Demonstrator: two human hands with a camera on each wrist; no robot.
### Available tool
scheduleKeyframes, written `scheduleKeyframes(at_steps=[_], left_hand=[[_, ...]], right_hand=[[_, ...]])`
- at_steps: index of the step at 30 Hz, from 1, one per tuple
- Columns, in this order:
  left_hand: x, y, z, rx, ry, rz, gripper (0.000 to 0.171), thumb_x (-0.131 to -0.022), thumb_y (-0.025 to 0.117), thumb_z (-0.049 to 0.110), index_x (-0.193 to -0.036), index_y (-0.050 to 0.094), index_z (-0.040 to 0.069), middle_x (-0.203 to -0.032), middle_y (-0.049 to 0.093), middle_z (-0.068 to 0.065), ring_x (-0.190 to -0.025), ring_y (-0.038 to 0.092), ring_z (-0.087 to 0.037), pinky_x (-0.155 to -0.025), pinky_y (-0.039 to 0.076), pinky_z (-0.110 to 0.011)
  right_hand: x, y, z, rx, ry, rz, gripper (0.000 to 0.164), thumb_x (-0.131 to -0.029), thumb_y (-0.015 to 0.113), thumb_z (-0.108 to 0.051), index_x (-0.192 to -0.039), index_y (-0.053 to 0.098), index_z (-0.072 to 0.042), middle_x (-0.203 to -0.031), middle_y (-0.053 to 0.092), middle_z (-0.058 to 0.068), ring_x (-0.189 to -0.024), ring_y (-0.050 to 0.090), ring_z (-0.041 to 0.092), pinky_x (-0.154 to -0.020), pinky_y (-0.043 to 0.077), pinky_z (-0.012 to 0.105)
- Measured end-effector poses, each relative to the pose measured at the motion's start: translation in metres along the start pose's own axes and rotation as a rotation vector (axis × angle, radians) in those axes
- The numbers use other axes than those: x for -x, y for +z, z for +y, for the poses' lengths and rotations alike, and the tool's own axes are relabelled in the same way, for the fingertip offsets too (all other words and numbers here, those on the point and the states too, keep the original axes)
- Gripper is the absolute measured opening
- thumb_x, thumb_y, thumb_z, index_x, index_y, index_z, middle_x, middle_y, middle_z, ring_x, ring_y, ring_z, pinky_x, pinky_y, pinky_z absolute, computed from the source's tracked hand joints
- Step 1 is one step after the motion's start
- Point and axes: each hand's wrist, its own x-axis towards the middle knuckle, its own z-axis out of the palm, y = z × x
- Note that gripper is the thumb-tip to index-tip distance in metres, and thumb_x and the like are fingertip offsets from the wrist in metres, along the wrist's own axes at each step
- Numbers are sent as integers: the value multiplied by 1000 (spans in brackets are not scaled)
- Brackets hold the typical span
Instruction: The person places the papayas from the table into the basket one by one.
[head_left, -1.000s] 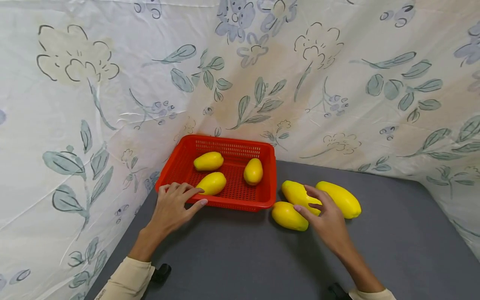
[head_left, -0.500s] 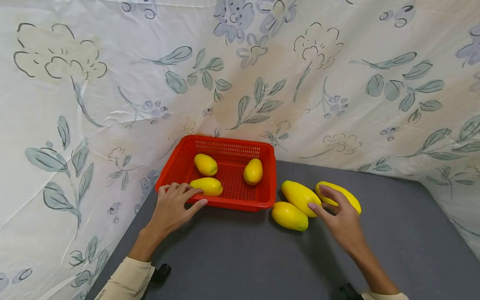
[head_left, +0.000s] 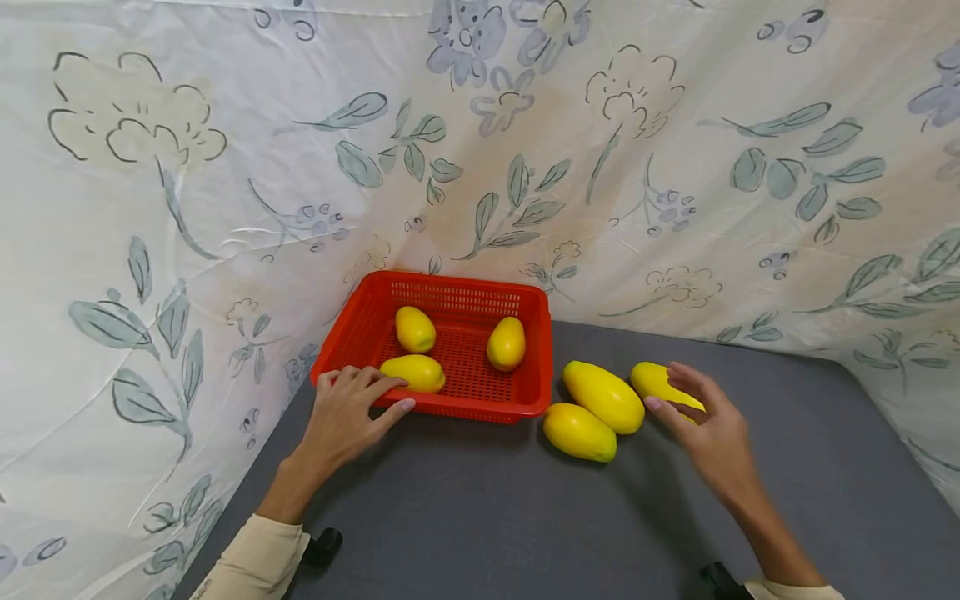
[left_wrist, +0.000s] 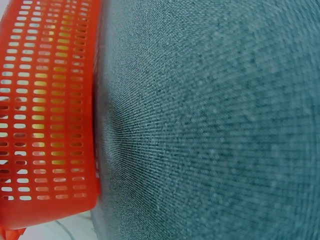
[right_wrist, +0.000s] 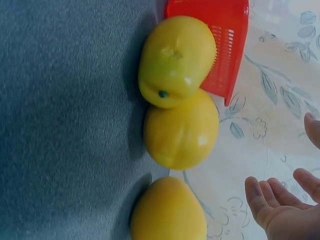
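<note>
My left hand (head_left: 347,418) holds the front left rim of a red plastic basket (head_left: 480,408), fingers over the edge and thumb along the outside. Three smooth oval yellow fruits lie inside: a back left one (head_left: 415,329), a front one (head_left: 417,372) close by the fingertips, and a right one (head_left: 507,343). Fingers spread and nothing in them, my right hand (head_left: 716,437) hovers in front of the rightmost loose fruit (head_left: 648,380), partly hiding it. In the right wrist view, a gap shows between the right hand (right_wrist: 287,212) and the nearest yellow fruit (right_wrist: 170,215).
Two more yellow fruits, a longer one (head_left: 603,397) and a green-tipped one (head_left: 579,433), lie against each other right of the basket on the dark grey table (head_left: 480,517). Floral cloth (head_left: 645,208) hangs behind and at both sides.
My right hand has moved right, from over the paired fruits to the rightmost one. Inside the basket, the two left fruits have turned and shifted slightly. My left hand stays put.
</note>
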Motion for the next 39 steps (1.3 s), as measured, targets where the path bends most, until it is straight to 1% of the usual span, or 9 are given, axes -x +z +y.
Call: scheduleKeyframes(at_steps=[4, 12, 20, 27, 29, 31, 33, 36, 39], left_hand=[[0, 0, 0, -3, -3, -9, 42, -92, 73, 53, -121, 79, 23, -110, 69, -7, -104, 59, -32, -93, 35, -57], [1, 1, 0, 0, -2, -11, 41, -92, 74, 52, -121, 79, 23, -110, 69, -7, -103, 59, -32, -94, 35, -58], [1, 2, 0, -1, -4, -13, 40, -93, 73, 52, -120, 80, 23, -110, 69, -7, -103, 58, -32, -94, 35, -58], [2, 2, -1, -3, -2, -10, 41, -92, 73, 52, -121, 79, 23, -111, 69, -7, -104, 58, -33, -95, 36, -59], [2, 2, -1, -4, -4, -10, 42, -92, 73, 52, -121, 79, 23, -111, 68, -8, -104, 59, -33, -95, 36, -59], [2, 2, -1, -6, -5, -13, 42, -92, 73, 53, -122, 79, 23, -112, 69, -8, -105, 59, -33, -95, 36, -59], [2, 2, 0, -8, -6, -18, 43, -93, 72, 53, -123, 78, 23, -113, 69, -8, -105, 59, -33, -96, 35, -59], [2, 2, 0, -10, -9, -21, 43, -93, 72, 54, -122, 78, 23, -114, 69, -8, -106, 59, -33, -96, 35, -59], [2, 3, 0, -9, -10, -24, 42, -94, 72, 53, -122, 79, 23, -114, 69, -7, -105, 58, -32, -96, 35, -59]], right_hand=[[-1, -5, 5, -5, 28, 14, 66, -97, 81, -21, -155, 52, -10, -149, 58, 16, -126, 54, 0, -92, 46, 4], [-5, -15, 12, 61, 85, 10, 71, -99, 78, -32, -159, 46, -12, -152, 55, 19, -134, 54, 37, -91, 42, 1], [-7, -23, 23, 92, 111, 14, 73, -100, 76, -37, -161, 44, -11, -154, 54, 21, -135, 54, 43, -87, 41, -2], [-8, -30, 33, 118, 138, -2, 76, -100, 74, -41, -163, 41, -13, -156, 51, 24, -130, 59, 52, -78, 43, 2], [-8, -31, 36, 136, 141, 0, 76, -100, 74, -42, -162, 42, -13, -157, 51, 23, -133, 56, 50, -83, 46, 6], [-9, -31, 38, 158, 143, 5, 76, -101, 73, -43, -162, 42, -12, -157, 51, 22, -136, 53, 47, -96, 51, 17], [-10, -31, 41, 173, 143, 6, 76, -101, 73, -44, -162, 41, -12, -158, 51, 22, -139, 51, 46, -109, 50, 36], [-11, -31, 46, 171, 149, -8, 78, -102, 72, -43, -163, 39, -9, -160, 48, 24, -141, 48, 48, -109, 44, 62], [-12, -31, 50, 163, 172, -32, 82, -102, 71, -46, -164, 36, -7, -162, 44, 25, -143, 45, 51, -106, 41, 70]])
